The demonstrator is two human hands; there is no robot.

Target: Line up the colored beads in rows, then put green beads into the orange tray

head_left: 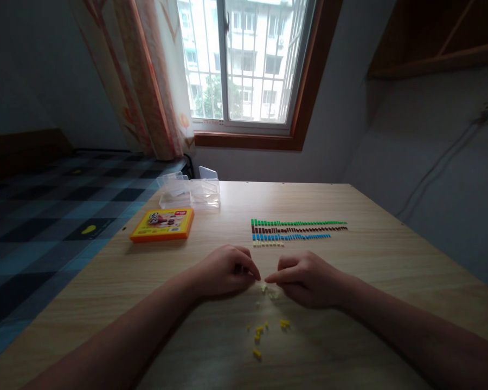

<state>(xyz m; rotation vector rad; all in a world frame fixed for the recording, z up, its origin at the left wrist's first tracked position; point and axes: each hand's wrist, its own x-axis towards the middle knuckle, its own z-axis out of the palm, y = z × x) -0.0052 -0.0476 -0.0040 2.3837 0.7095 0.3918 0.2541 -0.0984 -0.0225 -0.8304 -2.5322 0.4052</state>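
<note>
Over the middle of the table, my left hand (pixel 232 270) has its fingers curled, with index finger and thumb close together at the tips. Whether a tiny piece is between them I cannot make out. Facing it, my right hand (pixel 307 276) stretches its index finger toward the left fingertips, and its other fingers are bent. Small cream building bricks (pixel 264 288) lie in a loose group just below the fingertips. Nearer to me are scattered yellow bricks (pixel 259 329). Beyond the hands, a short row of cream bricks (pixel 268 244) lies in front of longer blue (pixel 268 237), brown (pixel 268 230) and green rows (pixel 268 222).
An orange-yellow box (pixel 161 225) lies on the left of the wooden table (pixel 361 254). Behind it stand clear plastic containers (pixel 189 192). A bed with a checked cover (pixel 57 216) adjoins the left side; a wall and window (pixel 248 59) are beyond.
</note>
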